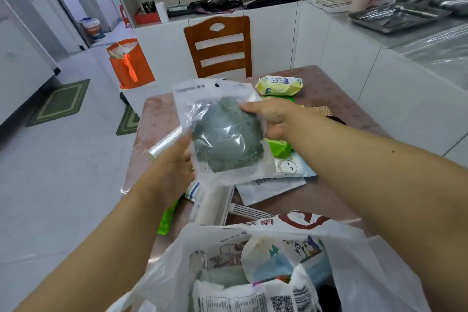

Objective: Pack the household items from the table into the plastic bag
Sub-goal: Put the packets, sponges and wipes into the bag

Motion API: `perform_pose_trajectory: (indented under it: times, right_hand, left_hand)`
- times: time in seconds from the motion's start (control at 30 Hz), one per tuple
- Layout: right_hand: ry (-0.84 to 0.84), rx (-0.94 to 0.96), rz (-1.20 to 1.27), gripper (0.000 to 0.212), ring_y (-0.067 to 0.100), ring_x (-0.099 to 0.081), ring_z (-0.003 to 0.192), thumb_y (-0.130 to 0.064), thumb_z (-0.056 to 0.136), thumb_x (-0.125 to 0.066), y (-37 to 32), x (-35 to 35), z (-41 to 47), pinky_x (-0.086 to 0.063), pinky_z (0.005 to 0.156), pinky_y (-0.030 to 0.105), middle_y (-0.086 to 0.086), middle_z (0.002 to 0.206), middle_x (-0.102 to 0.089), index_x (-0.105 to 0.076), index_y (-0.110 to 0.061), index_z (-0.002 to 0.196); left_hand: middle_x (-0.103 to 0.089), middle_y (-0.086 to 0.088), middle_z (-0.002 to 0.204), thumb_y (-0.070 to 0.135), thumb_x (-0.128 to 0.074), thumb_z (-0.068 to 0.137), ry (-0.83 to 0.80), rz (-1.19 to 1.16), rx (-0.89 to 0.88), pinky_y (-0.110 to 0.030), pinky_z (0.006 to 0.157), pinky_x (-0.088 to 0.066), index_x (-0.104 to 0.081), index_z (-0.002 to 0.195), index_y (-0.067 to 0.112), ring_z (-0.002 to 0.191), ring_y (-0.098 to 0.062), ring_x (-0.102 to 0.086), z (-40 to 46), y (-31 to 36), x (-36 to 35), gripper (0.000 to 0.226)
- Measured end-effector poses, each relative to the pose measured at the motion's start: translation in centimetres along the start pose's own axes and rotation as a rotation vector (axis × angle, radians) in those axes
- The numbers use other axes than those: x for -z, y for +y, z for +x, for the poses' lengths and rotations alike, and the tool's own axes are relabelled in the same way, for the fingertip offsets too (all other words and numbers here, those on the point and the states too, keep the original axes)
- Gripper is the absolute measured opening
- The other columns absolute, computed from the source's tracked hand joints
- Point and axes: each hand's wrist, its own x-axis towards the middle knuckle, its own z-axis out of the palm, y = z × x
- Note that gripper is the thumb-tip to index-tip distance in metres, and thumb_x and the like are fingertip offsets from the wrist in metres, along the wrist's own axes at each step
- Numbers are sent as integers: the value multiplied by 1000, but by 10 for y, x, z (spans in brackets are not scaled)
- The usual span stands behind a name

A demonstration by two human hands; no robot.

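The bag (349,256) at the near edge already holds several packets, so the packing looks roughly half done. Both hands, left (174,159) and right (273,119), have their fingers closed on a clear pouch (222,134) held above the worktop (329,99). Wipes (278,85), a roll (164,142) and what seem to be flat packets still lie there.

You're seeing a bright, evenly lit room with soft, faint shadows. Glare streaks the clear packet (222,132) and the glossy floor (63,185). Wide-angle distortion bends the cabinets (367,63) at the edges; detail is slightly soft throughout.
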Motion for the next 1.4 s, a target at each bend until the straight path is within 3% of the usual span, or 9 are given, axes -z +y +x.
perform_pose_trajectory:
  times: [0.1, 0.27, 0.4, 0.6, 0.73, 0.87, 1.0, 1.13, 1.4]
  right_hand:
    - [-12, -103, -14, 14, 21, -68, 62, -11, 95, -54, 3, -15, 7, -58, 66, 34, 9, 69, -71, -62, -5, 86]
    - [72, -80, -60, 30, 20, -61, 54, -29, 97, -54, 19, -8, 21, -53, 49, 26, 4, 57, -66, -63, -6, 78]
    - [497, 52, -905, 59, 34, -58, 110, -50, 97, -39, 23, 52, 52, -46, 88, 37, 19, 125, -60, -55, -1, 126]
    - [347, -218, -1553, 98, 36, -31, 138, -61, 80, -62, 59, 79, 74, -34, 110, 43, 18, 153, -27, -24, -2, 148]
    - [407, -255, -1599, 109, 38, -14, 142, -64, 70, -70, 60, 72, 79, -26, 111, 49, 17, 156, -13, -22, -7, 149]
    - [373, -272, -1391, 126, 37, -34, 137, -58, 62, -80, 60, 77, 89, -36, 109, 48, 17, 152, -29, -5, -3, 148]
    - [441, -203, -1208, 111, 36, -46, 127, -53, 60, -82, 65, 78, 86, -46, 96, 42, 13, 141, -45, -23, -7, 141]
    - [570, -148, -1140, 32, 25, -60, 73, -27, 82, -69, 40, 82, 82, -40, 53, 24, 12, 92, -62, -57, -2, 98]
    - [656, 176, -1124, 23, 29, -63, 104, -8, 87, -61, 12, 46, 58, -52, 83, 30, 8, 118, -67, -72, -15, 106]
  left_hand:
    - [-74, -11, 103, 18, -58, 88, 24, -96, 31, -50, 94, -51, -79, 94, 19, 98, -30, -69, 8, -7, -4, 21]
    - [-75, -14, 94, 16, -51, 94, 144, -315, 106, -49, 73, -59, -71, 100, 13, 82, -30, -73, 20, -22, -4, 21]
    - [-75, -15, 91, 18, -56, 91, 228, -363, 151, -46, 64, -60, -64, 113, 10, 79, -30, -73, 27, -29, 11, 24]
    - [-74, -15, 76, 17, -49, 95, 241, -397, 183, -45, 51, -58, -63, 105, 8, 65, -30, -73, 32, -39, 25, 20]
    - [-75, -16, 80, 16, -45, 97, 281, -437, 175, -48, 53, -58, -62, 111, 10, 69, -31, -73, 33, -45, 28, 23]
    - [-75, -15, 79, 18, -44, 97, 287, -467, 172, -47, 53, -58, -62, 109, 11, 68, -30, -73, 31, -48, 33, 23]
    - [-75, -15, 87, 27, -44, 98, 290, -478, 212, -48, 67, -57, -63, 112, 13, 74, -32, -73, 25, -49, 35, 28]
    - [-75, -17, 90, 30, -40, 100, 301, -514, 239, -48, 57, -59, -64, 110, 13, 74, -33, -73, 20, -50, 34, 31]
    - [-75, -19, 85, 35, -36, 101, 341, -526, 252, -48, 72, -48, -63, 108, 12, 81, -34, -70, 20, -51, 30, 36]
